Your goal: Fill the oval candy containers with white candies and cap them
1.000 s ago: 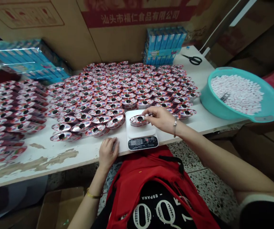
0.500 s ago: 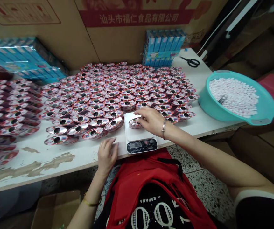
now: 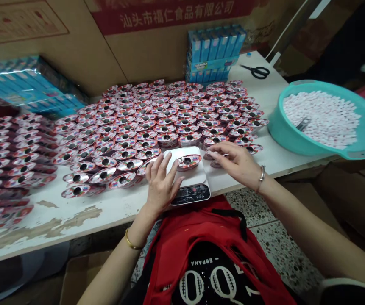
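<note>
oval pack (image 3: 193,161) sits on white scale (image 3: 192,179), white pieces (image 3: 181,161) at its left end. left hand (image 3: 161,183) beside it, fingers spread. right hand (image 3: 237,165) right of scale, fingertips close together, can't tell if pinching anything.

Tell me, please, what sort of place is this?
Probably a small packing workshop, perhaps for sweets: a digital scale stands before rows of similar small containers, with a teal basin of small white pieces to their right.

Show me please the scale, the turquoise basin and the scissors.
Scale (image 3: 192,179): head view, bare white platform.
Turquoise basin (image 3: 281,131): head view, outer wall.
Scissors (image 3: 253,70): head view, where handles meet blades.
</note>
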The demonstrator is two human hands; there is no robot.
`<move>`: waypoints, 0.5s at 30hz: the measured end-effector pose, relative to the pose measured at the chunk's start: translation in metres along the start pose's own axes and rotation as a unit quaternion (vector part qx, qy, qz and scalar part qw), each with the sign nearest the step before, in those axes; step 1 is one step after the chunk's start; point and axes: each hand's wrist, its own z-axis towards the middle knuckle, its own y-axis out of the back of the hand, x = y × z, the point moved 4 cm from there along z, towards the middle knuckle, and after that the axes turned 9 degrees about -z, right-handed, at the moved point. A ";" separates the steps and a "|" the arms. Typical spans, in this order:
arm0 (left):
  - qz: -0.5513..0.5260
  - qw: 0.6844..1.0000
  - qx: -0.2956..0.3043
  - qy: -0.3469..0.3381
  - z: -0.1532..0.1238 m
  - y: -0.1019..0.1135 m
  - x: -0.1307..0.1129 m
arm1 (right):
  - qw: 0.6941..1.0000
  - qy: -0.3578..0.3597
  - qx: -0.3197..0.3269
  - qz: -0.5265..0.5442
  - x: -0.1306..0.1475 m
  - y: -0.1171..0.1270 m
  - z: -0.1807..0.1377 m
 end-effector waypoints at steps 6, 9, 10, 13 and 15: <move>0.003 0.999 0.035 -0.039 0.021 -0.008 -0.010 | 0.998 -0.044 -0.028 0.020 -0.023 0.010 -0.016; 0.009 0.997 0.057 -0.051 0.023 -0.009 -0.010 | 0.998 -0.044 -0.008 0.039 -0.024 0.001 -0.021; 0.011 0.997 0.056 -0.052 0.022 -0.009 -0.010 | 0.998 -0.041 -0.002 0.042 -0.023 -0.002 -0.022; 0.012 0.998 0.036 -0.044 0.022 -0.007 -0.007 | 0.998 -0.034 0.007 0.044 -0.022 -0.006 -0.024; 0.012 0.998 0.037 -0.043 0.024 -0.008 -0.006 | 0.998 -0.035 0.007 0.051 -0.022 -0.004 -0.024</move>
